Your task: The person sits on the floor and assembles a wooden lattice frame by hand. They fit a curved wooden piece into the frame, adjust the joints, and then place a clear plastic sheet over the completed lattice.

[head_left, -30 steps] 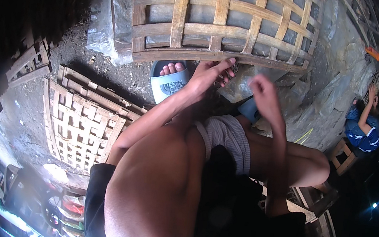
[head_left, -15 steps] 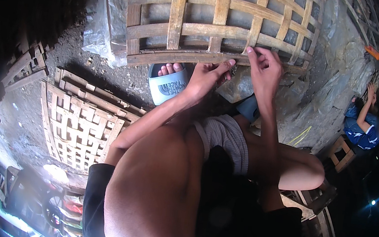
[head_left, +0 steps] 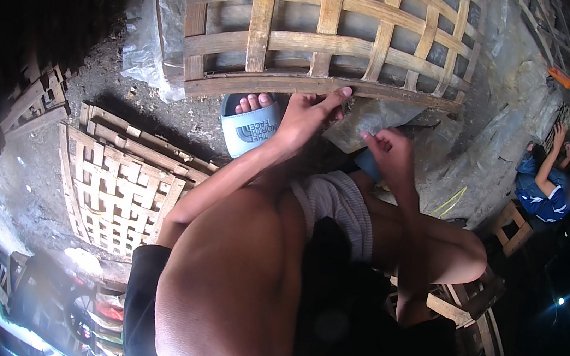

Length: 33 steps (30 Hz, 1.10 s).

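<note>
Outdoor basket-weaving yard: bamboo lattice panels (head_left: 331, 34)

Woven bamboo frame, held at its lower rim.

The bamboo frame (head_left: 331, 34) is an open lattice of flat, pale brown strips crossed over and under one another, leaving square gaps through which grey plastic sheeting shows. It stands tilted on its edge on the ground in front of the seated person, its face toward the camera. A thicker curved rim strip runs along the bottom edge, darker and rougher than the lattice. The left hand (head_left: 307, 113) rests against this rim near its middle, fingertips touching the strip. The right hand (head_left: 391, 152) is just below the rim, loosely curled, apart from the wood.
</note>
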### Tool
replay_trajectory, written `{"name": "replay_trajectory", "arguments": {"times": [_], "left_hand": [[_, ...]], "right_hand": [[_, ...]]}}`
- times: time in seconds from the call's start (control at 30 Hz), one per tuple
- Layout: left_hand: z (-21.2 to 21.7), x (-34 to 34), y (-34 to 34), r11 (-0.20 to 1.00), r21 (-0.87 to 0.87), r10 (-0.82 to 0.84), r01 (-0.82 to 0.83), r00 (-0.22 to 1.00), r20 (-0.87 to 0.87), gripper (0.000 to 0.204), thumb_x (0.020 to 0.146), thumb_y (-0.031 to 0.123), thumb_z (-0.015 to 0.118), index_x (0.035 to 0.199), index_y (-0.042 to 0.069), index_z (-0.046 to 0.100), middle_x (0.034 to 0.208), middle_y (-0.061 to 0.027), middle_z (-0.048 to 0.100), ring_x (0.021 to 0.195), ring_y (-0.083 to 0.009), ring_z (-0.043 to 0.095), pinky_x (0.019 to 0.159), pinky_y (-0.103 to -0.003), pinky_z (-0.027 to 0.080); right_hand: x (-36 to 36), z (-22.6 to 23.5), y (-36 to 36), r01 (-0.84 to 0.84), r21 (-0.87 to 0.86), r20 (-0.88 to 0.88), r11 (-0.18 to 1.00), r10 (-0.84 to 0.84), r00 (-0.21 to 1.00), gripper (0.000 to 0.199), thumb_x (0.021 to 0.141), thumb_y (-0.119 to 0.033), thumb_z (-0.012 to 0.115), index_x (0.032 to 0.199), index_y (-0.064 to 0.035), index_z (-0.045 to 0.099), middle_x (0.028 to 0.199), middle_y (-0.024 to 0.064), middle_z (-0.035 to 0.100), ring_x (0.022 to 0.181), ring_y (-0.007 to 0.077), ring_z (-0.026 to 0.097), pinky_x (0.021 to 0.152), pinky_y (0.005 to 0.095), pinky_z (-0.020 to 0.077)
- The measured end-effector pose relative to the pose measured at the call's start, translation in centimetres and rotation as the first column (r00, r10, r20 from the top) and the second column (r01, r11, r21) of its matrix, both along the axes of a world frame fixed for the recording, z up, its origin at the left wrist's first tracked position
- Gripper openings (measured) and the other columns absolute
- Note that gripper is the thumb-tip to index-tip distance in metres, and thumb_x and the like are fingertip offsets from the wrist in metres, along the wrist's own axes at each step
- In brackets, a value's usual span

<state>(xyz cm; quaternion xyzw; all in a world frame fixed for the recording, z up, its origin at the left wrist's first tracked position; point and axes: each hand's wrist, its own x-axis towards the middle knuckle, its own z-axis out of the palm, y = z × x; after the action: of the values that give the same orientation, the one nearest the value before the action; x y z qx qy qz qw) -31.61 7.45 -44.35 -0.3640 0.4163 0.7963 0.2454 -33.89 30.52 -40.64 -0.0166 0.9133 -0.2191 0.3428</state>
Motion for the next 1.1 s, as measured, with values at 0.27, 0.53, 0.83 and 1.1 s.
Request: {"name": "replay_trajectory", "arguments": {"times": [0.27,0.53,0.83,1.1], "left_hand": [[1.9,0.0,-0.6,1.000,-0.007,0.025,-0.025,0.996,-0.091,0.031,0.100,0.036,0.077,0.088,0.008,0.077,0.072,0.0032,0.066,0.065,-0.0036,0.051,0.059,-0.023,0.037],[1.5,-0.1,-0.1,1.000,-0.005,0.008,-0.008,0.992,-0.124,0.030,0.101,0.035,0.076,0.088,0.008,0.077,0.070,0.0044,0.065,0.062,-0.0026,0.049,0.057,-0.024,0.036],[-0.2,0.4,0.2,0.999,-0.028,-0.030,0.028,0.996,-0.079,0.038,0.099,0.040,0.077,0.080,0.008,0.074,0.068,0.0049,0.064,0.060,-0.0028,0.047,0.056,-0.024,0.034],[0.0,0.4,0.4,1.000,-0.024,-0.007,0.005,0.998,-0.062,0.039,0.099,0.042,0.077,0.078,0.009,0.073,0.067,0.0049,0.063,0.059,-0.0030,0.047,0.056,-0.024,0.034]], "right_hand": [[-0.1,-4.0,-2.9,0.163,-0.030,-0.530,0.986,-0.154,0.834,0.023,0.101,-0.014,0.068,0.117,0.0013,0.065,0.101,0.0145,0.064,0.081,0.0280,0.064,0.071,0.0418,0.0514],[-0.1,-8.1,-2.5,-0.031,-0.063,-0.663,0.997,-0.019,0.749,0.025,0.101,-0.011,0.064,0.123,0.0013,0.066,0.118,0.0222,0.059,0.098,0.0417,0.066,0.081,0.0461,0.0543],[4.2,-2.2,-3.4,-0.027,-0.278,-0.532,0.960,-0.130,0.837,0.015,0.099,-0.004,0.064,0.113,-0.0032,0.072,0.107,0.0140,0.062,0.094,0.0307,0.066,0.082,0.0391,0.0530],[-4.9,0.9,-6.8,-0.292,0.001,-0.652,0.956,0.222,0.725,0.037,0.098,-0.007,0.069,0.134,-0.0152,0.072,0.145,0.0216,0.042,0.127,0.0380,0.045,0.107,0.0465,0.0413]]}}
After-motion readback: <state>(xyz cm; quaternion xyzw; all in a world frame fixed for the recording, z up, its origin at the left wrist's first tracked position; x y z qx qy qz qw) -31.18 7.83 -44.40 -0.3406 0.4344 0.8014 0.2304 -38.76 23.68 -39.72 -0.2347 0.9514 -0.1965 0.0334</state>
